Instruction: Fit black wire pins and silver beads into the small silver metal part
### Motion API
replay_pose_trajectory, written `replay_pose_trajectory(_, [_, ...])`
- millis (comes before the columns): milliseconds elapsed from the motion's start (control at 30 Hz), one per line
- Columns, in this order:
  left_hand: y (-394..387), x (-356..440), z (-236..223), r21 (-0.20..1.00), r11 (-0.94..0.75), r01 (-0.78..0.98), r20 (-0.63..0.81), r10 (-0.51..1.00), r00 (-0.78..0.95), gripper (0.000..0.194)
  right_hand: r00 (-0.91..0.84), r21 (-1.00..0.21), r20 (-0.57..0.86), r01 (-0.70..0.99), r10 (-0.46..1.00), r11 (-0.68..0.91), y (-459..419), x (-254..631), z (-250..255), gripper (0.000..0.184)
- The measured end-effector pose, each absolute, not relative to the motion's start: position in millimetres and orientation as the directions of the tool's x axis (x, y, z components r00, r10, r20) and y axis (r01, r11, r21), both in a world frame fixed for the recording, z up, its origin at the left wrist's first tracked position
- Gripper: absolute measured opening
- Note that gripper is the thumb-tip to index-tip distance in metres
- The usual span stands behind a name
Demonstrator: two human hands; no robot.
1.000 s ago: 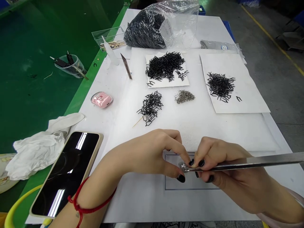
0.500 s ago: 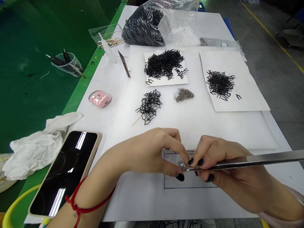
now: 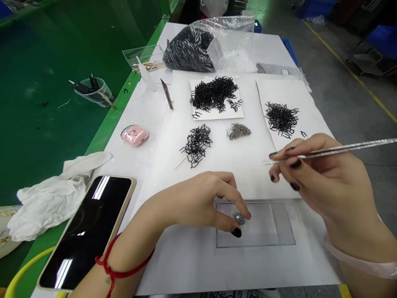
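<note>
On a clear plastic plate (image 3: 260,231), my left hand (image 3: 204,203) has its thumb and index finger on either side of a small round silvery piece (image 3: 239,218), seemingly steadying it. Its fine detail is too small to make out. My right hand (image 3: 328,178) grips metal tweezers (image 3: 350,147) like a pen, raised to the right over the white foam sheet (image 3: 242,165). The tweezer tips are blurred, so I cannot tell whether they pinch anything. Ahead lie a pile of tiny metallic bits (image 3: 238,131) and a loose heap of black forked pieces (image 3: 197,142).
More black forked pieces lie on two white cards (image 3: 201,116) behind the foam. A plastic bag (image 3: 192,49) full of black pieces stands at the back. At left are a phone (image 3: 87,231), white gloves (image 3: 46,203), a pink case (image 3: 134,135), a blade (image 3: 166,94) and a dropper bottle (image 3: 145,74).
My right hand has lifted the tweezers up and away from the round piece, toward the right-hand card. My left hand stays by the piece. The view has tilted slightly upward.
</note>
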State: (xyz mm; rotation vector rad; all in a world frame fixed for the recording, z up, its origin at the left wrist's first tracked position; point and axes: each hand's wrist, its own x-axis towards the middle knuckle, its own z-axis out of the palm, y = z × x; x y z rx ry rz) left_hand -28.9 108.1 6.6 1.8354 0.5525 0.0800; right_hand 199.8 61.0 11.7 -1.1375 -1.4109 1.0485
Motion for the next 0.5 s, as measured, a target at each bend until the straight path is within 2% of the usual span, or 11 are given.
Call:
replay_pose_trajectory(67, [107.3,-29.9,5.6,0.916,-0.228,0.33,-0.216,0.412,0.885,0.026,0.005,-0.964,0.143,0.227,0.99,0.138,74.9,197.1,17.6,0.006])
replay_pose_trajectory(233, [104.7,-31.9,2.6,0.912,-0.222,0.346,-0.23,0.422,0.877,0.026,-0.029,-0.915,0.069,0.396,0.997,0.075,112.8,185.0,10.6,0.002])
replay_pose_trajectory(367, [104.0,-32.2,1.6,0.907,-0.215,0.361,-0.245,0.428,0.87,0.027,0.03,-0.913,0.046,0.407,0.999,0.029,130.9,183.6,-17.0,0.016])
replay_pose_trajectory(500, [103.8,-32.3,2.4,0.906,-0.214,0.366,-0.25,0.428,0.868,0.026,0.052,-0.922,0.05,0.387,0.997,0.026,133.0,187.1,-37.3,0.021])
